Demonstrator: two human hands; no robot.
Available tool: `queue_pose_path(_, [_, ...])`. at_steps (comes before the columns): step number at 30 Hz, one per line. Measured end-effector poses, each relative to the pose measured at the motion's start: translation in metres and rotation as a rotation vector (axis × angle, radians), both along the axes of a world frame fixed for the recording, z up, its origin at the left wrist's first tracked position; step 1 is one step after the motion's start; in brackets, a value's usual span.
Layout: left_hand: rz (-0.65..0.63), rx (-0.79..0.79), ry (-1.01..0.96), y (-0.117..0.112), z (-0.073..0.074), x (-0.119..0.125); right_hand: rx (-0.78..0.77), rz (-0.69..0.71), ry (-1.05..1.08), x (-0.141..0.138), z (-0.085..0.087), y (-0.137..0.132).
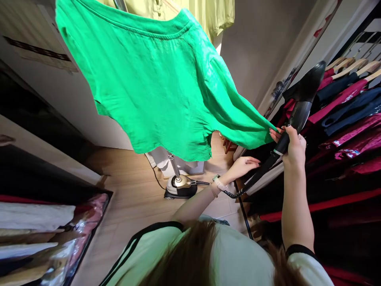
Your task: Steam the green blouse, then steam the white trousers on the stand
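1. Here's a pale top (242,252), minty in this light, black stripes (135,243) running down its left sleeve!
2. Over on the right sleeve (308,265), white with a black cuff (300,249).
3. Above the left hand (244,165), pale green and pinkish-white wristwear (219,183).
4. And long, brown hair (190,254) tumbling down the front!

Two hands: one left hand (244,167), one right hand (293,147). One green top (149,87). One black steamer handset (300,113), one hose (253,180) and, toward the far edge of the wooden floor (127,194), one steamer base (181,187) with one metal pole (175,169). At least four wooden hangers (369,66); the dark and red garments (351,97) below overlap too much to count.
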State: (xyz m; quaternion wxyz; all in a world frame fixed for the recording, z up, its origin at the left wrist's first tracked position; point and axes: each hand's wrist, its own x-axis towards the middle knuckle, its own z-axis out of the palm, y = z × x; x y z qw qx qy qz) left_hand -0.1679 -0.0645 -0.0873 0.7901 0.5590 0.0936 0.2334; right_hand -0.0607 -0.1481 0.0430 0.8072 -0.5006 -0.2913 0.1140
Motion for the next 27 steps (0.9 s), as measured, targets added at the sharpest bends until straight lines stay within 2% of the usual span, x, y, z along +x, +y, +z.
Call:
queue_pose_path(2, [-0.024,0.033,-0.005,-0.006,0.001,0.002,-0.010,0.005,-0.004,0.003,-0.003,-0.001])
queue_pose_path(5, [0.068,0.025,0.000,-0.019,0.009,0.003,-0.019,0.014,0.021,0.006,-0.012,0.000])
queue_pose_path(8, [0.214,0.264,-0.023,-0.032,0.017,-0.002,-0.019,0.016,0.058,0.007,-0.019,0.002])
queue_pose_path(10, [0.273,0.325,-0.068,-0.035,0.018,-0.005,-0.019,0.016,0.081,0.007,-0.020,0.003])
queue_pose_path(12, [0.240,0.195,-0.059,-0.029,0.016,-0.002,-0.019,0.017,0.099,0.006,-0.020,0.005])
queue_pose_path(15, [0.079,-0.098,-0.052,-0.012,0.011,0.015,-0.022,0.035,0.102,0.005,-0.019,0.005])
queue_pose_path(18, [-0.091,-0.369,-0.236,-0.004,0.011,0.043,-0.028,0.057,0.102,0.003,-0.020,0.004])
queue_pose_path(20, [-0.152,-0.526,-0.366,-0.006,0.016,0.063,-0.039,0.058,0.109,0.002,-0.021,0.003])
queue_pose_path(24, [-0.055,-0.667,-0.490,-0.019,0.029,0.089,-0.064,0.025,0.116,0.002,-0.021,0.001])
queue_pose_path(27, [-0.003,-0.696,-0.440,-0.025,0.036,0.096,-0.069,-0.007,0.113,0.002,-0.017,-0.001])
